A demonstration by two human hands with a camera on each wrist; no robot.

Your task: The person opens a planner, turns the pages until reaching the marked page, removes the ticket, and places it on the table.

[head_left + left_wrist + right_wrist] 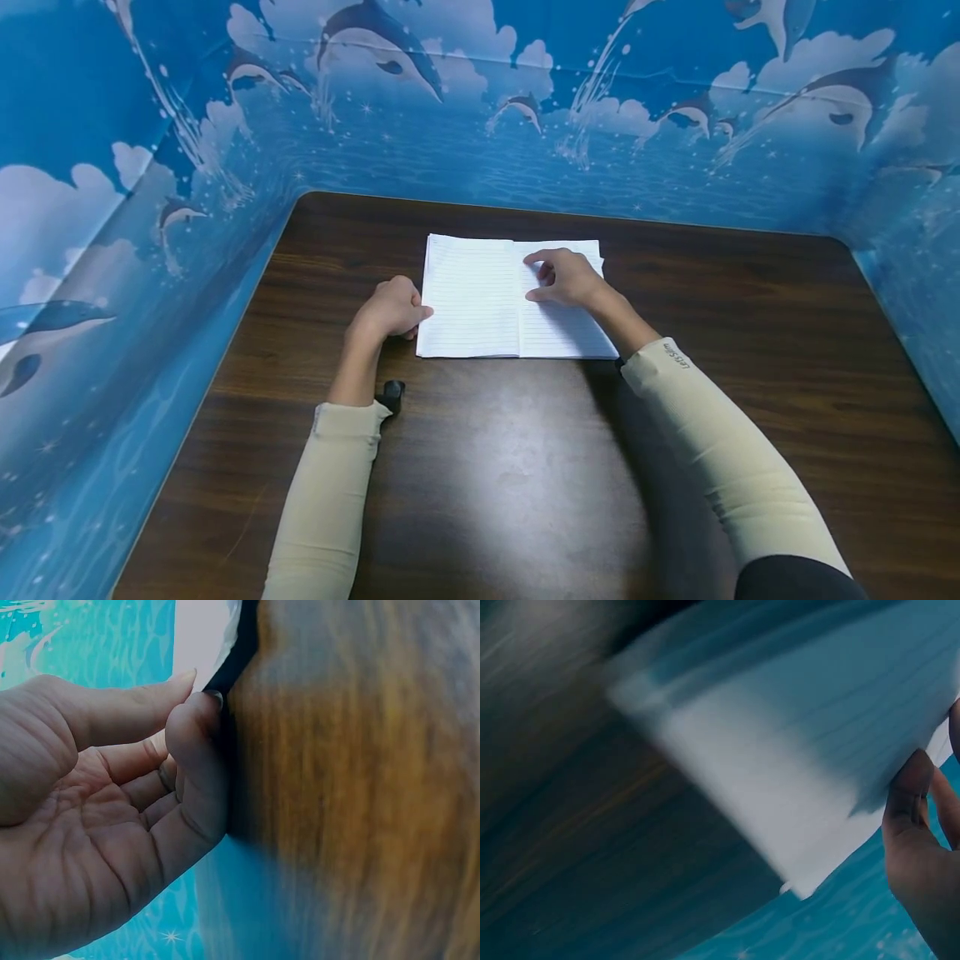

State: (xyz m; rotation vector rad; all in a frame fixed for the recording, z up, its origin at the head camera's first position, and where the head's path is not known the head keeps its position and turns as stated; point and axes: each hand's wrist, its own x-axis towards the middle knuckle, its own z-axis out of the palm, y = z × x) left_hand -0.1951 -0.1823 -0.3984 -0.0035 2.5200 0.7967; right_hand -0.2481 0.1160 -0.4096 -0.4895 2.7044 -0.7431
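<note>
An open notebook (468, 300) with white ruled pages lies flat on the table, its fold running down the middle. At its left edge my left hand (390, 310) pinches the pages between thumb and forefinger. The left wrist view shows the left hand (112, 780) close, thumb tip and forefinger meeting at the white paper (201, 645). Over the right page is my right hand (567, 279), thumb and forefinger spread apart near the fold. In the right wrist view the fingertips of the right hand (922, 832) are right at the page (757, 772), which is blurred.
The dark wood table (517, 467) extends around the notebook on every side. A blue curtain (465, 125) printed with dolphins and clouds stands along the table's back and sides. Pale sleeves (330, 492) cover both forearms, with a black strap piece (392, 395) at the left wrist.
</note>
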